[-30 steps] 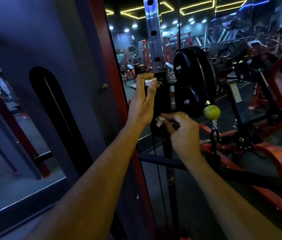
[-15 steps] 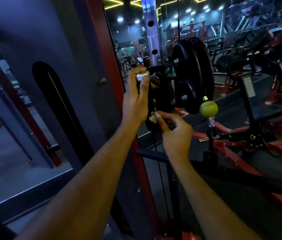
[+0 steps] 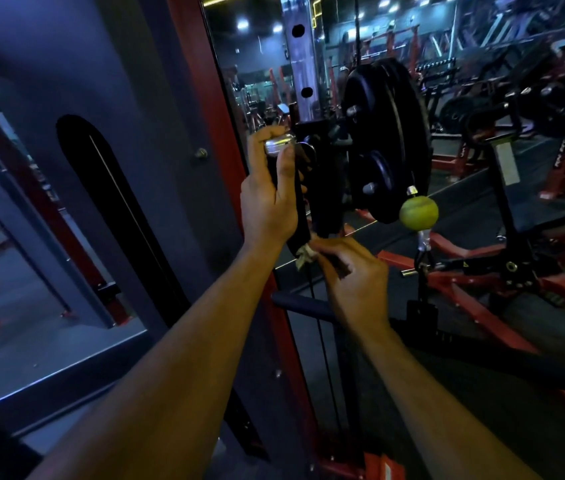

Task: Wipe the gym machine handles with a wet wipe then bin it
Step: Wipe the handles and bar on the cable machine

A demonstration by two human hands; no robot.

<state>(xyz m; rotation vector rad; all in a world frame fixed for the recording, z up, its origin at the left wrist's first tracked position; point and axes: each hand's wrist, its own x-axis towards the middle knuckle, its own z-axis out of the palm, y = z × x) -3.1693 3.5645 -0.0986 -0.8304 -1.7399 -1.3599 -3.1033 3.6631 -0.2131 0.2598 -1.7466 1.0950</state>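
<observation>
A black upright handle (image 3: 300, 216) with a chrome cap (image 3: 278, 143) hangs on the cable machine beside the red post. My left hand (image 3: 269, 199) grips its upper part, with the thumb just below the cap. My right hand (image 3: 350, 278) pinches a crumpled whitish wet wipe (image 3: 303, 256) against the handle's lower end. Most of the wipe is hidden by my fingers. No bin shows in the head view.
Black weight plates (image 3: 391, 133) hang right of the handle, with a green ball (image 3: 418, 213) on a cable below them. A perforated steel upright (image 3: 303, 57) rises behind. A dark horizontal bar (image 3: 303, 304) crosses under my right hand. Red gym machines (image 3: 516, 271) fill the right side.
My right hand and the wipe have slid a little lower along the handle. My left hand keeps its grip near the chrome cap. The camera has moved closer.
</observation>
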